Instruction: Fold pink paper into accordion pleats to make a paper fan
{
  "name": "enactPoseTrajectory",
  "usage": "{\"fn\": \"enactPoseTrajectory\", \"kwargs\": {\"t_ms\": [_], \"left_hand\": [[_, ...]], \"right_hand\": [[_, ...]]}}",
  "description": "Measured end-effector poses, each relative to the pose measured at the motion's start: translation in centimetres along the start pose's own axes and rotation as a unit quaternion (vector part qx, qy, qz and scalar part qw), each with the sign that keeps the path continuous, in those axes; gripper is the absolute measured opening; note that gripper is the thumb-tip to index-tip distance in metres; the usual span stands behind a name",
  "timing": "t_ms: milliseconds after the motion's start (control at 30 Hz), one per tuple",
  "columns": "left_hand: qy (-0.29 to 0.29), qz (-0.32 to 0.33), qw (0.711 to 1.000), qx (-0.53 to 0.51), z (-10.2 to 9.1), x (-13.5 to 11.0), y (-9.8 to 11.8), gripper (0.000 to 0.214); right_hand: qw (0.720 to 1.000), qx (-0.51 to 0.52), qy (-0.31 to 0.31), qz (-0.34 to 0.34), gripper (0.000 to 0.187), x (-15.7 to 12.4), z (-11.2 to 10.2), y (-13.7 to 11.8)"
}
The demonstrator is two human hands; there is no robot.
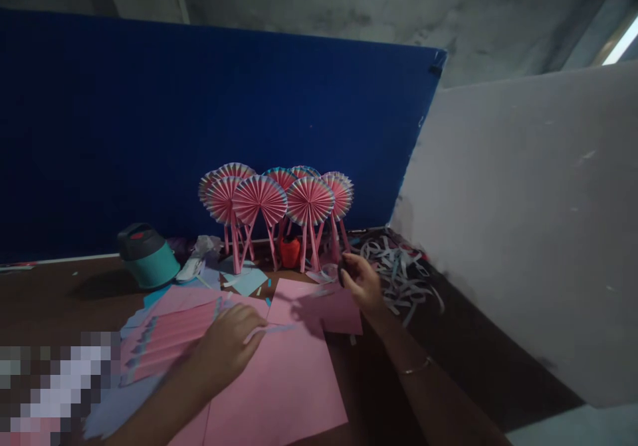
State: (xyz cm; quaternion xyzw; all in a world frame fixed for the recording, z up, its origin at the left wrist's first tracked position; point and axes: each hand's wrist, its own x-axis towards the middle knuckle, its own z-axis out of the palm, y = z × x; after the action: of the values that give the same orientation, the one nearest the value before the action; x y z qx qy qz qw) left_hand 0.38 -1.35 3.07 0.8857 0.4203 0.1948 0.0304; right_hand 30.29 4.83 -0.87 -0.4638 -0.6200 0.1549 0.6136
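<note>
My left hand [230, 347] lies on the pink paper sheets [279, 379], its fingers closed on a thin pale paper strip [272, 330]. My right hand [361, 281] is raised over the far edge of the pink paper, fingers curled round a small dark object [343, 272] that I cannot name. Just beyond it, several pink pleated paper fans [279, 200] on pink sticks stand against the blue board [199, 120]. A stack of folded pink pleated paper [164, 339] lies under and to the left of my left hand.
A teal container with a dark lid [147, 254] sits at the back left. A small red object [289, 250] stands behind the fan sticks. A heap of grey paper trimmings [399, 270] lies at the right, beside a white board [528, 233]. Light blue paper scraps [246, 278] lie near the fans.
</note>
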Motion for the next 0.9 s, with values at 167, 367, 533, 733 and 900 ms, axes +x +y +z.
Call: {"fn": "enactPoseTrajectory", "kwargs": {"t_ms": [167,367,533,733,900], "left_hand": [[-0.031,0.037,0.998,-0.037,1.9,4.1,3.2,0.019],[-0.078,0.119,0.989,-0.030,6.2,1.9,6.5,0.022],[-0.031,0.200,0.979,0.028,7.8,-0.3,6.1,0.032],[-0.059,0.218,0.971,0.072,7.1,-0.6,6.1,0.037],[-0.062,0.217,0.972,0.071,7.2,-0.8,6.0,0.037]], "right_hand": [[0.956,-0.139,-0.257,-0.024,0.025,-0.2,0.1,0.1],[0.922,-0.261,-0.287,0.003,0.017,-0.1,-0.1,-0.7],[0.871,-0.448,-0.179,0.088,0.019,1.3,-3.1,-1.1],[0.817,-0.519,-0.206,0.143,0.019,1.4,-4.9,-0.3],[0.830,-0.512,-0.179,0.127,0.019,1.6,-4.6,-0.3]]}}
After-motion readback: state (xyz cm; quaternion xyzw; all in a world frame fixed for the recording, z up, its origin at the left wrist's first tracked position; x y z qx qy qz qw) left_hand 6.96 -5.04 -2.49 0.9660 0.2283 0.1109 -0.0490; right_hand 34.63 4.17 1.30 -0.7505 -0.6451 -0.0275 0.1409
